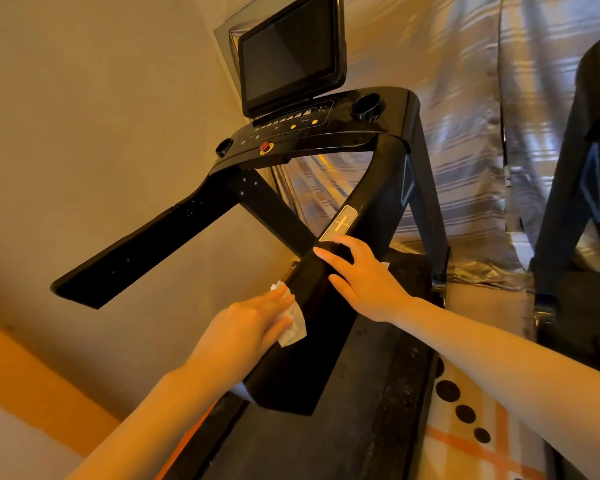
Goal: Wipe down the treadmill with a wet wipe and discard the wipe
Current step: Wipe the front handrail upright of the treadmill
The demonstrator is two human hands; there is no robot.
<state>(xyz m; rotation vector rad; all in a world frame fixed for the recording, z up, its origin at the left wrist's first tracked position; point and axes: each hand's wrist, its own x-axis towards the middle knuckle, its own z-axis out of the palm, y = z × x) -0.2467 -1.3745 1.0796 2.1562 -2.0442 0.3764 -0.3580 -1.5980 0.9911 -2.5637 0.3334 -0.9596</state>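
At the far left a plain beige wall (84, 116) fills the view, with an orange band (32, 382) along its foot. In front of it juts the treadmill's (326, 140) left handrail (136, 251), bare and black.

The left hand (253, 323) presses a crumpled white wet wipe (291, 323) flat against the inner side of the right handrail (326, 306), near that rail's free end — its fingers (274, 299) are straight and laid over the wipe, so the cloth shows at the fingertips and below the palm.

Further up the same rail the right hand (361, 275) rests on the top face, fingers spread and slightly bent over the edge, just below the rail's gold plus-marked button panel (338, 224). A small white scrap shows at the far side of this hand; what it is cannot be told.

Above, the console (309, 129) carries a red stop button (264, 146), a cup holder (366, 106) and a dark tilted screen (288, 53). The dark belt (326, 427) runs beneath the arms. To the right hangs a shiny striped curtain (465, 116), and at the right edge stands part of a second black machine (586, 168) — below it, a floor mat with dark dots (465, 414).
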